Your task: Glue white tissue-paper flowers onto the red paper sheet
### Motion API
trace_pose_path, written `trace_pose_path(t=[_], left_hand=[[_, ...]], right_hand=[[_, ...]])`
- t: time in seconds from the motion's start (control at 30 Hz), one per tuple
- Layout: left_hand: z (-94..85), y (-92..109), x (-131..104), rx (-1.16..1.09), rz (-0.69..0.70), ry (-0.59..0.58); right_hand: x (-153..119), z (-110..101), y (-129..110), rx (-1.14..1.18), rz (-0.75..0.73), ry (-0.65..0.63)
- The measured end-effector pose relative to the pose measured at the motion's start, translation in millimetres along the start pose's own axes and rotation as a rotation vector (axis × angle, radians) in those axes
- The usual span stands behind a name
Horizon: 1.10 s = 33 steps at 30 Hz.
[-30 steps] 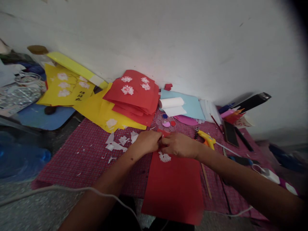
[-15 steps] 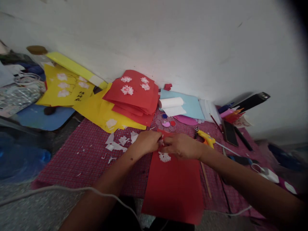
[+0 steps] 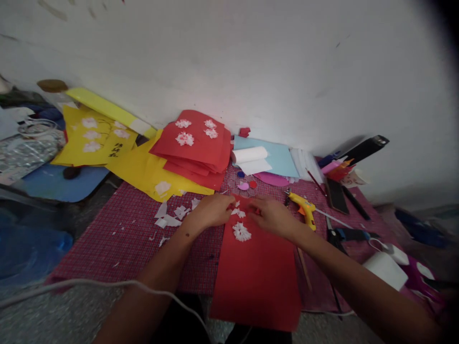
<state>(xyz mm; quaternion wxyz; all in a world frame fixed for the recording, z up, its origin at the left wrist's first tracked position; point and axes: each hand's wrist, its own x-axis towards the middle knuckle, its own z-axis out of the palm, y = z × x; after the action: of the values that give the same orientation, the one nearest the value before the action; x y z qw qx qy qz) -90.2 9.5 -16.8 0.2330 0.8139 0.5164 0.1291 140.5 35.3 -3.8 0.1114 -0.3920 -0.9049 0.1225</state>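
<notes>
Grip first: the left hand (image 3: 215,209) had its fingers curled in, close to the loose white paper bits (image 3: 238,213), but it was too small and blurry to tell if it was pinching one. The right hand (image 3: 270,215) bent its fingers over the other side, with a gap between the two hands, and its grip was hard to tell too.

Between and under them lay a long red sheet (image 3: 260,282). Its near end poked out past the edge of the surface (image 3: 143,263), which had a checked cloth on it. One round white paper flower (image 3: 241,231) sat on the sheet, just below the paper bits.

It looked like the step in hand was putting the little bits in place above the flower. The next move seemed to call for light fingertips, since such thin paper could bend, stick to skin or slide crooked.

Torn white scraps (image 3: 168,220) lay near the left arm. Past the right hand was a yellow glue gun (image 3: 303,209). Farther back sat a pile of red sheets (image 3: 197,153), with pink and white flowers on the top one.
</notes>
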Motion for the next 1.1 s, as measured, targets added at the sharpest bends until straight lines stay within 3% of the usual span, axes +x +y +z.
trace_pose_path(t=[0.1,0.27,0.57,0.87,1.0,1.1], left_hand=[[-0.5,1,0,-0.004,-0.009,-0.003],[-1.3,1,1,-0.015,-0.001,0.03],[0.0,7,4,-0.212,0.092,0.065],[5.0,7,7,-0.285,0.145,0.053],[1.8,7,7,-0.325,0.133,0.055],[-0.2,8,6,-0.378,0.121,0.049]], right_hand=[[4,8,-12,-0.059,0.067,-0.093],[8,17,-16,-0.024,0.155,-0.096],[3,-5,-20,0.117,0.158,-0.108],[1,-4,-23,0.223,0.114,-0.06],[-2,-7,-27,0.387,0.135,-0.009],[-4,-6,-32,0.558,0.245,-0.005]])
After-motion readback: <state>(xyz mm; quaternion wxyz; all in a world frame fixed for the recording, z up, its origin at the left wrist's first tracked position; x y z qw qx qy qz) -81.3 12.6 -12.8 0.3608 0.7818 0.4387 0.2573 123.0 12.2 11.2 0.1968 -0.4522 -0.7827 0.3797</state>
